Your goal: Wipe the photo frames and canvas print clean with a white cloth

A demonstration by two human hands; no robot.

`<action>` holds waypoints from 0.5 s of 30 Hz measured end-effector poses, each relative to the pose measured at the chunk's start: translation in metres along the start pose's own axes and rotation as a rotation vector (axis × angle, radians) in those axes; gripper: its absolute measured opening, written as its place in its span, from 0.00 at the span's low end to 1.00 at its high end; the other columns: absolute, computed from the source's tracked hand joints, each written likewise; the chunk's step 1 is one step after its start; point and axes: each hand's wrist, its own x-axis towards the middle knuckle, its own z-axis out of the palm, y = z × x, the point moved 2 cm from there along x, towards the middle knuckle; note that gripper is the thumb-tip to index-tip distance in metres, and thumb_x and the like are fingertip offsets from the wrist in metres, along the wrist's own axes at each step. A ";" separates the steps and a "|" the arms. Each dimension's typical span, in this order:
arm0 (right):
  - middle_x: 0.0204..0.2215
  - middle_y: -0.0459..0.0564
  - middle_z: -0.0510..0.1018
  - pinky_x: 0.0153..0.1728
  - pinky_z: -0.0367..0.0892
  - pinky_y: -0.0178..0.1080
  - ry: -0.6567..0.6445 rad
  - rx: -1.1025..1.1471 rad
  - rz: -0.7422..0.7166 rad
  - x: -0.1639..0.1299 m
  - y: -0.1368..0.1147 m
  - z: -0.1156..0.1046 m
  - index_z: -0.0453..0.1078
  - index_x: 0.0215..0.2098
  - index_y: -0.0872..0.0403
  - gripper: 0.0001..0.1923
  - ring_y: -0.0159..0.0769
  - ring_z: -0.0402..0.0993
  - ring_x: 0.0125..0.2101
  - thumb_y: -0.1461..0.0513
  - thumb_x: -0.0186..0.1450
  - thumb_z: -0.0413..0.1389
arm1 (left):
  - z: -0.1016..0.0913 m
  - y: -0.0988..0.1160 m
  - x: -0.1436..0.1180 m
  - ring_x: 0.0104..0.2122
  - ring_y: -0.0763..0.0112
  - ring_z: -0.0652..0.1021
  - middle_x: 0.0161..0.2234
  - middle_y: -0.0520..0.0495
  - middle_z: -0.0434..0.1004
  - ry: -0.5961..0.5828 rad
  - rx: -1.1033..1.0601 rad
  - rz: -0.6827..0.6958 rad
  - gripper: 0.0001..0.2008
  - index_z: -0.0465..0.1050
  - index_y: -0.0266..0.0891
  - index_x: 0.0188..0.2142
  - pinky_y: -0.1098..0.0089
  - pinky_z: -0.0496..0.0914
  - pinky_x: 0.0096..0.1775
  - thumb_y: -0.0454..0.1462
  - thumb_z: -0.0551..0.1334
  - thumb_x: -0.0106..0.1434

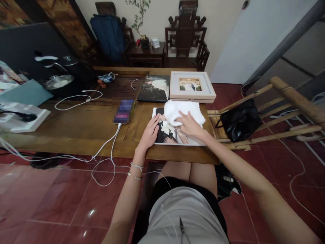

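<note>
A photo print (166, 137) lies flat near the table's front edge, showing white flowers and people in dark and white clothes. My left hand (151, 130) rests on its left edge, fingers stretched out flat. A folded white cloth (194, 109) covers the upper part of the photo print. My right hand (189, 126) grips and presses the cloth from the front, with the index finger lying along its top. The cloth and my right hand hide much of the picture.
Behind the print lie a dark photo panel (149, 89) and a white-framed picture (209, 89). A phone (124, 112) with a charging cable is to the left. Further left stand a white power strip (33, 118) and a kettle. At right, a bamboo chair (276, 130) holds a black bag (240, 118).
</note>
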 end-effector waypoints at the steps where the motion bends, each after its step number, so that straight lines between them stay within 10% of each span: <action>1: 0.52 0.60 0.74 0.59 0.45 0.65 -0.017 -0.024 -0.015 -0.015 -0.010 0.005 0.73 0.48 0.58 0.27 0.53 0.55 0.62 0.74 0.53 0.47 | 0.000 0.001 0.000 0.66 0.65 0.56 0.65 0.44 0.57 0.005 0.001 -0.006 0.22 0.60 0.40 0.62 0.54 0.51 0.65 0.40 0.47 0.71; 9: 0.62 0.53 0.63 0.59 0.41 0.72 -0.208 0.009 -0.178 -0.112 -0.079 0.014 0.76 0.38 0.56 0.26 0.57 0.42 0.66 0.76 0.48 0.45 | -0.001 0.003 -0.001 0.65 0.65 0.57 0.64 0.44 0.58 0.020 -0.003 -0.026 0.21 0.62 0.40 0.61 0.54 0.51 0.65 0.39 0.48 0.70; 15: 0.56 0.60 0.71 0.61 0.45 0.64 -0.189 0.039 -0.092 -0.080 -0.060 0.006 0.74 0.46 0.56 0.29 0.50 0.49 0.65 0.76 0.50 0.45 | -0.002 0.003 0.000 0.65 0.65 0.57 0.64 0.44 0.59 0.017 -0.009 -0.031 0.22 0.62 0.40 0.61 0.55 0.51 0.65 0.39 0.48 0.70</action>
